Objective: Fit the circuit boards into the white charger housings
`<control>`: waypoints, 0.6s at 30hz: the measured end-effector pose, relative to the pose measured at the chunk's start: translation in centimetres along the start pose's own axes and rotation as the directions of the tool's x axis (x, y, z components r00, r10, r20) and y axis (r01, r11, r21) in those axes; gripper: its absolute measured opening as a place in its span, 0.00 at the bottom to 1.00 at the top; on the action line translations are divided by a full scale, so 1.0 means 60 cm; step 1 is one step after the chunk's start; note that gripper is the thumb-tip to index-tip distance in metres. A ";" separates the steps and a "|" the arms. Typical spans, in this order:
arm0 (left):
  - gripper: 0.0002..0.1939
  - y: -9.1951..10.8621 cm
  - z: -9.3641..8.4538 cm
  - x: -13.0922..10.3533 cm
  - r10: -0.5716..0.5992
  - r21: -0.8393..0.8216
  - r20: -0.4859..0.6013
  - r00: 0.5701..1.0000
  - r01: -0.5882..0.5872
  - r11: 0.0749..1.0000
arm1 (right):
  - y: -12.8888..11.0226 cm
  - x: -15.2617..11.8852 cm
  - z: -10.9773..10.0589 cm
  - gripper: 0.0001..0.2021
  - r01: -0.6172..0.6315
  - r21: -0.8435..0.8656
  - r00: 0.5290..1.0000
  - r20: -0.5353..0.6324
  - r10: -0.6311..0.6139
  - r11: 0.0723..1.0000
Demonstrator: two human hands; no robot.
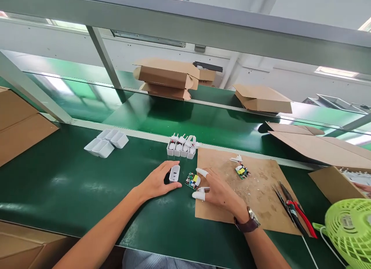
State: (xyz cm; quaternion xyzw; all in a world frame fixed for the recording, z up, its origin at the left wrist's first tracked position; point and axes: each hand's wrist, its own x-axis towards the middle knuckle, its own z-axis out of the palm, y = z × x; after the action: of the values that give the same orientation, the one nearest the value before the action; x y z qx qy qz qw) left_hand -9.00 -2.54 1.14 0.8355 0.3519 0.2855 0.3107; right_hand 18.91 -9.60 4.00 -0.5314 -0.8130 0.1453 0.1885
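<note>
Empty cases: a bunch of white cases on the green counter, around 10 o'clock from the white housing
Left hand: the left hand has the white housing pinched end to end, thumb at the near end, slots showing
Filled cases: row of four filled cases, wires and white bits poking out, roughly 12 to 1 o'clock from the housing
Board: small circuit board about 4 o'clock from the housing, just beside the brown sheet
Right hand: the right hand has white covers on two fingertips, spread around that board by a white piece; can't tell if it's actually gripping
Second board: another board on the sheet, 2 o'clock from the right hand
Tools: tweezers, then red-and-black pliers, around 4 o'clock from the right hand
Fan: lime green fan, also 4 o'clock, past the pliers
</note>
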 end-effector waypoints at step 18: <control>0.37 0.004 0.005 0.006 -0.001 -0.122 -0.036 0.999 -0.003 0.993 | -0.026 -0.006 0.037 0.23 0.043 -0.047 0.953 -0.297 -0.055 0.998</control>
State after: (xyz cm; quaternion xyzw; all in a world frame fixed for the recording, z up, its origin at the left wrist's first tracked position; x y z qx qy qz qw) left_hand -8.51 -2.49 1.19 0.8100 0.3389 0.3214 0.3546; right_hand 16.75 -10.65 2.69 -0.5306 -0.7910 0.0428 0.3017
